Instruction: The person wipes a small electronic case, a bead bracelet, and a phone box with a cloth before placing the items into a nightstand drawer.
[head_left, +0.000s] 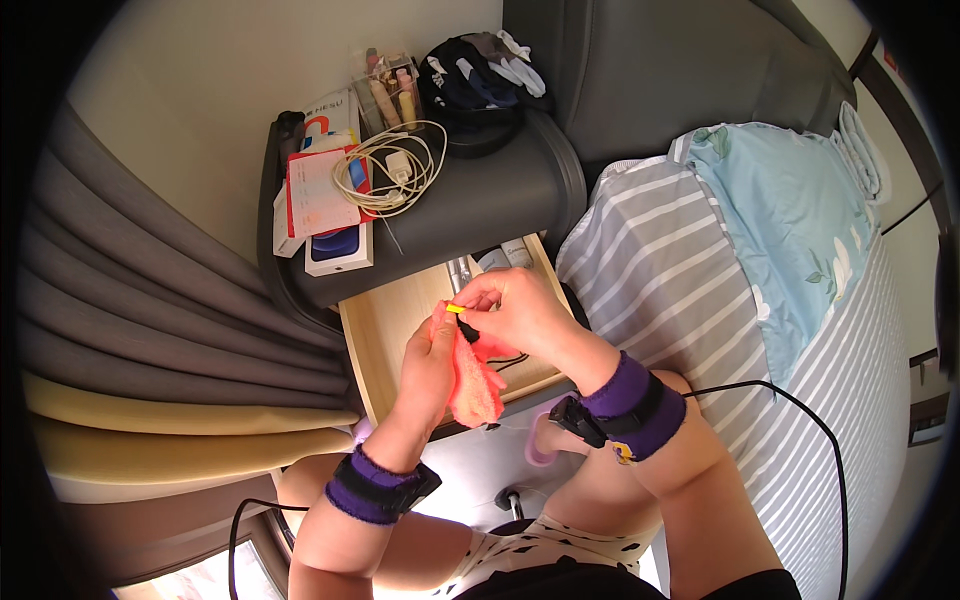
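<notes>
A fluffy coral-pink cloth (474, 386) hangs from my left hand (430, 367), its upper edge pinched between thumb and fingers. At that edge sits a small yellow piece (454, 308), and the fingertips of my right hand (517, 304) close on it from the other side. A small black item shows between the hands, partly covered by the cloth. Both hands are above an open wooden drawer (375, 337), which holds a clear object (459, 276) and a white tube or bottle (517, 253) at its back.
On the dark nightstand (480, 195) lie a coiled white cable with charger (397, 169), a phone box (340, 251), red and pink papers (319, 195), a cosmetics organizer (386, 90) and a black bag with cloths (480, 82). A striped bed (660, 255) stands right, curtains (180, 300) left.
</notes>
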